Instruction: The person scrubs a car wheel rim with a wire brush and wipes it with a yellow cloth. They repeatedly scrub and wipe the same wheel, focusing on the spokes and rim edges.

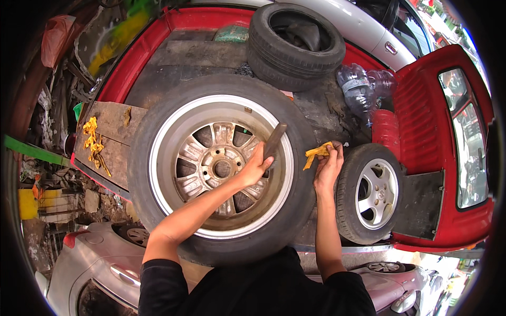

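A large tyre on a silver alloy wheel lies flat in front of me, its spokes and hub dusty brown. My left hand is over the right part of the wheel, closed round a dark, flat, bar-like tool that tilts up and right across the rim. Just right of the tyre, my right hand pinches a crumpled strip of yellow material. More of that yellow material lies bunched on the board at the left; I cannot tell whether it is cloth or rubber.
All this sits in a red truck bed. Loose tyres are stacked at the back, with large clear plastic bottles beside them. A smaller wheel with tyre leans at the right, near the red cab. Parked cars flank the bed.
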Demonstrator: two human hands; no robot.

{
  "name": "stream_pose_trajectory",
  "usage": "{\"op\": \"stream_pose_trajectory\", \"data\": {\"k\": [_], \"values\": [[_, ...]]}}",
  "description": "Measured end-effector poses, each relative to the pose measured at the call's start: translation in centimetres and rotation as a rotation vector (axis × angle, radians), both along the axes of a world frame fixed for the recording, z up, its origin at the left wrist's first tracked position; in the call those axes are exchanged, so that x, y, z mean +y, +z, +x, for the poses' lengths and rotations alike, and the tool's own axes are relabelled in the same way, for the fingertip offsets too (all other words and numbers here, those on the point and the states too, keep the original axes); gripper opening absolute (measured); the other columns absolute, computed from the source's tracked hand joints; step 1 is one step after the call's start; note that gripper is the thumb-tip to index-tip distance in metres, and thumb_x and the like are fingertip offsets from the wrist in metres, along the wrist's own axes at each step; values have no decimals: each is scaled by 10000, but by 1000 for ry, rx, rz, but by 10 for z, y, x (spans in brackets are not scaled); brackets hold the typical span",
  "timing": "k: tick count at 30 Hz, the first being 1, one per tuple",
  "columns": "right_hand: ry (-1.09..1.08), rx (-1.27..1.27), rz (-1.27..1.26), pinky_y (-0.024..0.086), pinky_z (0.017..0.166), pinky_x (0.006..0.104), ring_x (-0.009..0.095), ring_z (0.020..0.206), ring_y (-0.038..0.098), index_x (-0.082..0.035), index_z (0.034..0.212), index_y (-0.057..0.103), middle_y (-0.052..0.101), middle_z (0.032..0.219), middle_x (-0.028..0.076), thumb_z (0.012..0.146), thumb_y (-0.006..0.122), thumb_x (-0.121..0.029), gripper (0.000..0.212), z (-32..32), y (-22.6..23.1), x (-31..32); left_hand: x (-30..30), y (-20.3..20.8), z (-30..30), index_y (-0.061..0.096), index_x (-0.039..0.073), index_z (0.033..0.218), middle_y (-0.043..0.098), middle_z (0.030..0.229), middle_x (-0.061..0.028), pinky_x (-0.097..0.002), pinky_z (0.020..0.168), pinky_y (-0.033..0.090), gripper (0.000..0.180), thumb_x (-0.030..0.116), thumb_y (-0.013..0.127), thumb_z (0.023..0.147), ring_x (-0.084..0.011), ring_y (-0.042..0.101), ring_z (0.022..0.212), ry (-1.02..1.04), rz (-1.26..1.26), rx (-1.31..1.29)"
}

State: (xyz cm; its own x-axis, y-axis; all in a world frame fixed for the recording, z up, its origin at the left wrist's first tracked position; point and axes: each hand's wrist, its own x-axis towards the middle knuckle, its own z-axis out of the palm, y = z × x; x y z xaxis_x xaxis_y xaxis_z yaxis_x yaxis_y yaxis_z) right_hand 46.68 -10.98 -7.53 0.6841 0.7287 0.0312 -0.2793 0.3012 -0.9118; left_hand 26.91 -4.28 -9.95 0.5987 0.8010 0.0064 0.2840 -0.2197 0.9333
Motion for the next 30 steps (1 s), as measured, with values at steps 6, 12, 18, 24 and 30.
{"op": "stream_pose_trajectory", "data": {"k": [6, 12, 18, 24, 30], "values": [[0, -15, -16, 480, 714, 262, 104, 809, 569, -59, 1043, 558, 565, 937, 15, 1014, 511, -126, 87, 1, -2, -1, -2, -26, -3, 269, -20, 1525, 433, 1390, -236, -399, 1181, 279, 603, 273, 544, 1076, -309, 393, 1389, -43, -39, -77], [38, 7, 48, 556, 706, 285, 155, 813, 631, 8, 1115, 497, 588, 985, 98, 1029, 560, -61, 127, -3, 4, -3, 9, -39, -4, 262, -38, 1538, 435, 1475, -249, -399, 1192, 272, 628, 297, 535, 1082, -300, 381, 1422, 99, -34, 37], [390, -889, -36, 573, 845, 334, 223, 963, 700, 36, 1063, 649, 680, 1092, 125, 925, 717, 4, 157, -6, 28, -46, 34, -6, 2, 402, 5, 1409, 526, 1212, -142, -365, 1040, 386, 439, 272, 534, 1086, -242, 484, 1140, 181, 27, -258], [839, -1486, 161, 537, 1025, 415, 282, 1114, 668, -23, 1059, 733, 696, 1158, 92, 893, 733, -93, 180, 1, 37, -54, 51, 16, -15, 416, -4, 1409, 567, 1265, -206, -413, 1074, 390, 439, 257, 540, 1078, -305, 530, 1201, 291, 24, -309], [866, -1656, 290, 518, 1092, 419, 298, 1175, 647, -16, 1080, 721, 690, 1176, 98, 796, 675, 34, 292, 32, 38, 22, 56, 16, -24, 429, -10, 1374, 562, 1224, -219, -423, 1057, 396, 426, 271, 546, 1075, -330, 534, 1175, 302, 95, -257]]}}
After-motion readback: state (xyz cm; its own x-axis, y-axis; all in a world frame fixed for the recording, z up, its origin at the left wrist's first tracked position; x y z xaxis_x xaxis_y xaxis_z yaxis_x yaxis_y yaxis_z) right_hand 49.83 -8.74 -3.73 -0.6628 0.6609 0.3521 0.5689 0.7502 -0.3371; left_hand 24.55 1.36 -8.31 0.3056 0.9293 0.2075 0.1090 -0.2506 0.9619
